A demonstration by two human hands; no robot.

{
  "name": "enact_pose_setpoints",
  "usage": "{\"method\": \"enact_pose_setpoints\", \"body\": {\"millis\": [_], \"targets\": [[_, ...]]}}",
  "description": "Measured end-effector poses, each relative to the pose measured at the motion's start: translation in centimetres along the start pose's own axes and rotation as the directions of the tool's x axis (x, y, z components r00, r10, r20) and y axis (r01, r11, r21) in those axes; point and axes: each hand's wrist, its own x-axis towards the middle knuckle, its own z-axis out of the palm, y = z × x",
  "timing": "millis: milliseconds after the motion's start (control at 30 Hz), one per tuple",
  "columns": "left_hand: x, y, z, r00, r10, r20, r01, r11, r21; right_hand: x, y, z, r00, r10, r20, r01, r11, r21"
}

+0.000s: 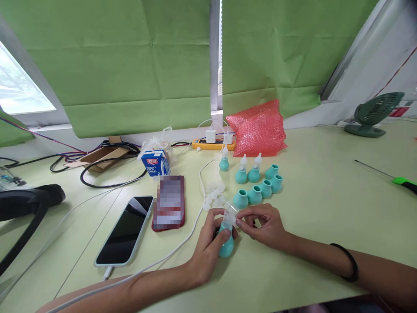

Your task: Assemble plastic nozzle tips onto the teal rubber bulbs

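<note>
My left hand (209,243) is wrapped round a teal squeeze bulb (227,250), its neck pointing up and away from me. At the bulb's neck my right hand (265,224) pinches a clear plastic piece (230,216) between thumb and fingertips. Whether that piece is seated in the neck I cannot tell. Just beyond lies a small heap of loose translucent plastic parts (215,191). Several open-necked teal bulbs (256,194) stand to the right of the heap. Behind them are three teal bulbs with clear nozzles (241,175) fitted on top, standing upright.
A white cable (182,248) crosses the table and my left forearm. Left of it lie a dark-screened phone (125,232) and a red-cased phone (168,204). Farther back are a blue milk carton (156,164), a yellow power strip (213,145), red bubble wrap (259,130); rightward, a screwdriver (387,174) and fan (374,115).
</note>
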Motion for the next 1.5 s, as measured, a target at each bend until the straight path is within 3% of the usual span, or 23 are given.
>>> {"method": "enact_pose_setpoints", "body": {"millis": [267,433,667,1000,1267,1500], "targets": [[-0.14,0.13,0.06,0.999,-0.028,-0.045,0.029,0.999,0.017,0.04,0.14,0.05,1.0,0.01,0.014,-0.01,1.0,-0.003],[0.12,-0.14,-0.02,0.989,-0.056,-0.133,0.047,0.996,-0.07,-0.08,-0.21,0.05,0.999,-0.033,0.006,0.033,0.999,-0.026],[0.22,-0.52,-0.21,0.995,-0.056,-0.077,0.05,0.995,-0.081,0.07,-0.08,0.07,0.994,-0.035,-0.107,0.028,0.998,-0.058],[0.39,-0.41,-0.28,0.998,-0.045,-0.037,0.044,0.998,-0.038,0.09,-0.28,0.07,0.998,-0.053,-0.019,0.054,0.998,0.028],[0.31,-0.2,-0.2,0.999,-0.033,-0.027,0.032,0.999,-0.022,0.13,-0.33,0.07,0.999,-0.031,-0.035,0.028,0.997,-0.074],[0.23,-0.07,-0.06,0.998,-0.045,-0.032,0.046,0.999,0.011,0.03,-0.07,0.1,0.991,-0.114,-0.071,0.102,0.983,-0.155]]}}
